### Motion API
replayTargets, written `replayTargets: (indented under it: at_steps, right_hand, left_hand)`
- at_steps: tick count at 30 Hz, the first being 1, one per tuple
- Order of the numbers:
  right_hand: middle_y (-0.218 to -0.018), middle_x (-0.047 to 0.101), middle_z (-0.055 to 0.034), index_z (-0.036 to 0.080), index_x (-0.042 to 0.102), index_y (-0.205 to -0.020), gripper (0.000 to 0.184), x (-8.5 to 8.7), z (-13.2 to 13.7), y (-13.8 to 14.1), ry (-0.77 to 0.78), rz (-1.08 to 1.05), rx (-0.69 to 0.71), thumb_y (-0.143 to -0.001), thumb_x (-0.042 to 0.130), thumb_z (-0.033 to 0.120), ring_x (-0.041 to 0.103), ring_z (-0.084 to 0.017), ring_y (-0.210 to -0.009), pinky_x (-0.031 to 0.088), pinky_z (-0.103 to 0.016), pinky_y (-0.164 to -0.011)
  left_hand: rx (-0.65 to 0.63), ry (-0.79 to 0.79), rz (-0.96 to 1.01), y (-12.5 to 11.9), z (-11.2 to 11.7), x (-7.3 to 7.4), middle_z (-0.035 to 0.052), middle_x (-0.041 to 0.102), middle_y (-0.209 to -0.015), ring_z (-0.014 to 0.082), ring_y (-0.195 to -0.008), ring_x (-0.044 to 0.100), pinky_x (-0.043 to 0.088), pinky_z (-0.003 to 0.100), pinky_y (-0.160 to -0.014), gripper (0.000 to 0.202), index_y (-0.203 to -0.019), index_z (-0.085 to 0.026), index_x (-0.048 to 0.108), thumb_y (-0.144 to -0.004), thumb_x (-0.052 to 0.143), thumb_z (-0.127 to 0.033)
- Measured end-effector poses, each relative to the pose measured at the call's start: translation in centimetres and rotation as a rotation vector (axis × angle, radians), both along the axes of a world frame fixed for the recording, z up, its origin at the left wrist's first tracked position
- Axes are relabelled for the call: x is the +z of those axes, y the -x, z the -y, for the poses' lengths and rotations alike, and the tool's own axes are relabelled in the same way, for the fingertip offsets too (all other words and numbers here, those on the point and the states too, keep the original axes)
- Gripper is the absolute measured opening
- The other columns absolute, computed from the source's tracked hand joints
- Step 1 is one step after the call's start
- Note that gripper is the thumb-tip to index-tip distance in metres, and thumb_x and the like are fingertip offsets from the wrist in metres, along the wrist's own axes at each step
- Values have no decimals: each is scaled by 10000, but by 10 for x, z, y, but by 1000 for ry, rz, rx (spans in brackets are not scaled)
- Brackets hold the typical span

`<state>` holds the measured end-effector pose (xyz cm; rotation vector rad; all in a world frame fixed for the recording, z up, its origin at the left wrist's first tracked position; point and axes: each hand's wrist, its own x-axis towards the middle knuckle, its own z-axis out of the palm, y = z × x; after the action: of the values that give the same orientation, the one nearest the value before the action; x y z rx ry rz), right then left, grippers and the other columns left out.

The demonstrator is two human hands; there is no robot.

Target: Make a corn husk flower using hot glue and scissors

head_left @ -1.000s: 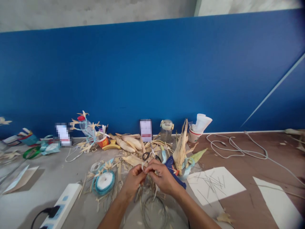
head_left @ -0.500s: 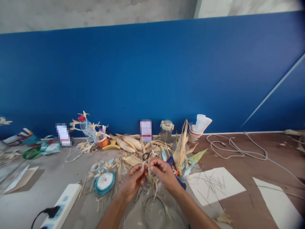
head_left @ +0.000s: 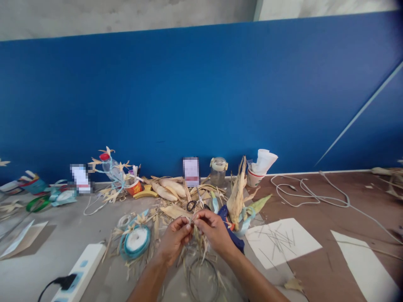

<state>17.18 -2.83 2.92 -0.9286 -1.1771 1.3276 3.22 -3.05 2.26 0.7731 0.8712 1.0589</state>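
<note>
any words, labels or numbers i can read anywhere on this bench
None can be read.
Two cards by the blue wall: pixelated.
Orange cup: print too small.
Teal box at far left: print too blurred.
Power strip: no legible marks.
Left hand and right hand pinch unmarked husk strips.

Dry husk strip [head_left: 192, 219], papery, matt, pinched between left hand [head_left: 174, 238] and right hand [head_left: 215, 230]. Husk scraps [head_left: 176, 209] around them: pale straw, fibrous, rough. Ribbon spool [head_left: 136, 240] on the left: teal satin, slight sheen. Power strip [head_left: 82, 270], near left: smooth white plastic. Scissors [head_left: 195, 202]: bright metal blades, black plastic loops. Jar [head_left: 218, 172], far: clear glass. Paper sheets [head_left: 280, 241], right: matt white. Table [head_left: 330, 209]: brown wood-look on the right, dull grey on the left. Partition [head_left: 201, 100]: blue, matt, cloth-like.
</note>
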Motion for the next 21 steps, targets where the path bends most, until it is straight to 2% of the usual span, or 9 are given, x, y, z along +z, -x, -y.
replayTargets:
  at_steps: [3, 7, 9, 12, 17, 21]
  right_hand:
    - [-676, 547, 12, 180, 605, -648, 170, 1, -2, -2, -34, -20, -3, -701, 665, 330, 474, -123, -639, 366, -239, -592]
    - [-546, 442, 66, 179, 583, -656, 270, 1, -3, -4, 110, -101, 123, -681, 698, 422, 328, -80, -495, 268, -225, -506]
    - [-518, 411, 78, 181, 568, -650, 296, 0, -2, -4, 152, -102, 156, -663, 712, 439, 300, -74, -481, 248, -223, -498]
    - [-525, 409, 75, 188, 557, -637, 264, -1, -2, -3, 122, -50, 111, -675, 692, 412, 330, -84, -501, 273, -222, -511]
    - [-613, 505, 35, 189, 549, -645, 159, -1, -2, -2, 21, 64, -20, -714, 608, 319, 452, -122, -608, 367, -245, -611]
    - [-621, 512, 27, 192, 545, -650, 172, -1, -1, -2, -7, 137, -67, -737, 579, 338, 465, -135, -619, 379, -253, -613]
  left_hand:
    - [11, 1, -21, 0, 1, 0, -63, 524, -521, 42, -423, 398, 261, 191, -458, 400, -664, -154, 569, -522, 864, -385]
    - [2, -18, -56, -1, 1, 2, -53, 530, -530, 45, -435, 397, 266, 191, -452, 408, -653, -152, 573, -525, 855, -417]
    - [0, -27, -76, -1, 1, 3, -52, 524, -525, 48, -438, 394, 263, 193, -448, 418, -654, -150, 581, -516, 854, -435]
    - [-6, -44, -117, -1, 0, 2, -53, 509, -518, 49, -430, 382, 252, 198, -441, 439, -641, -148, 584, -501, 850, -468]
    - [-35, -94, -161, -1, 1, 4, -37, 542, -543, 48, -420, 388, 245, 205, -443, 446, -693, -141, 625, -530, 824, -506]
    - [-37, -123, -158, 0, 2, 3, -14, 577, -553, 54, -406, 387, 241, 214, -437, 453, -691, -149, 613, -593, 761, -566]
